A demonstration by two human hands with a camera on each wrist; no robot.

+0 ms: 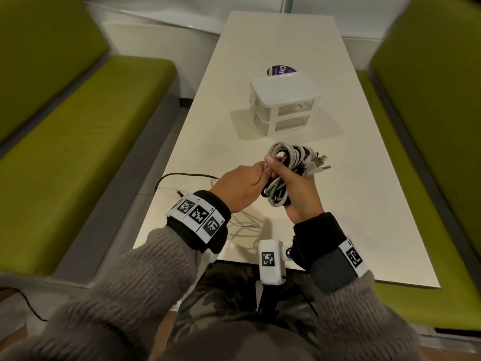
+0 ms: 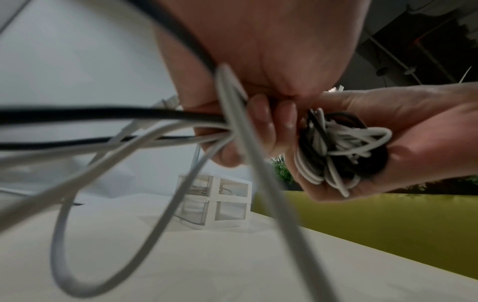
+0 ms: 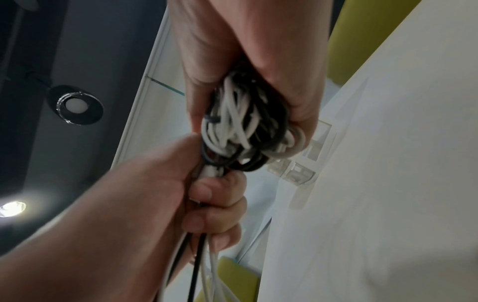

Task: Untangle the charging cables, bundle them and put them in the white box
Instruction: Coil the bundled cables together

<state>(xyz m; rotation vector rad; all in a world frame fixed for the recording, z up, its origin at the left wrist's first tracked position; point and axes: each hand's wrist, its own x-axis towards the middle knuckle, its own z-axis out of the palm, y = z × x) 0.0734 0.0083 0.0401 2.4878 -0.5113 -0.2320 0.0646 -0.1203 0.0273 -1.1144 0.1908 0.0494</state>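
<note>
My right hand (image 1: pixel 291 183) grips a coiled bundle of white and black charging cables (image 1: pixel 283 165), palm up above the table's near half; several USB plugs (image 1: pixel 318 162) stick out to the right. The same bundle (image 2: pixel 336 151) (image 3: pixel 243 126) fills the right palm in both wrist views. My left hand (image 1: pixel 244 186) touches the bundle's left side and grips the loose cable tails (image 2: pixel 155 130) (image 3: pixel 199 255), which trail down to the table. The white box (image 1: pixel 283 102), a small two-drawer unit with clear fronts, stands just beyond the hands with both drawers pushed in.
Loose white and black cable lengths (image 1: pixel 242 225) lie on the cream table (image 1: pixel 364 204) near its front left edge, one black loop (image 1: pixel 182 175) overhanging it. A round purple sticker (image 1: pixel 281 70) lies behind the box. Green benches (image 1: pixel 78 126) flank the table.
</note>
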